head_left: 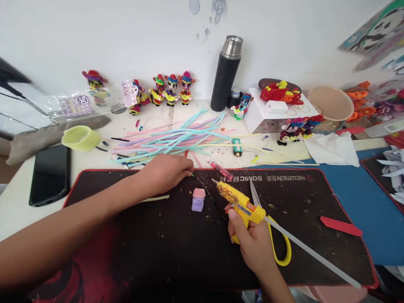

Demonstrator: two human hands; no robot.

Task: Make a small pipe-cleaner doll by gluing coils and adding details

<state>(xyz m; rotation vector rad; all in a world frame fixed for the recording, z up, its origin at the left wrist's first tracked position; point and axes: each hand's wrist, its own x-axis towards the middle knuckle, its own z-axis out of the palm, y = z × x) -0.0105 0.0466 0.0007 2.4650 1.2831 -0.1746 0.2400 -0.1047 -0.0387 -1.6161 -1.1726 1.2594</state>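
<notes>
Our right hand (255, 240), the nearer one, is wrapped around the grip of a yellow glue gun (241, 204), its fingers curled in. The gun's nozzle points far and left, towards our other hand, while a long white glue stick (315, 250) trails from its back end, near and right. Scissors (288, 252) with yellow handles lie just beside our right wrist, partly behind the gun, blades pointing far. Below and left of them, the dark mat (186, 252) spreads wide on the near side.

A small pink-and-purple fuzzy block (198, 200) lies on the mat between our hands, left of the nozzle, its long axis running near to far. Our left hand (170, 170) is closer to it, just beyond its far end. Those fingers are drawn together on the green-tipped end of a dark strand (210, 193); how firmly, we cannot tell. The strand slants near and right, passing between block and nozzle.

Just past our left hand runs the mat's red far edge, where a pink cutter (221, 170) lies. Beyond it, pastel fuzzy stems (176, 139) crowd the table, then small figures (172, 90) and a black flask (224, 80) stand by the wall.
</notes>
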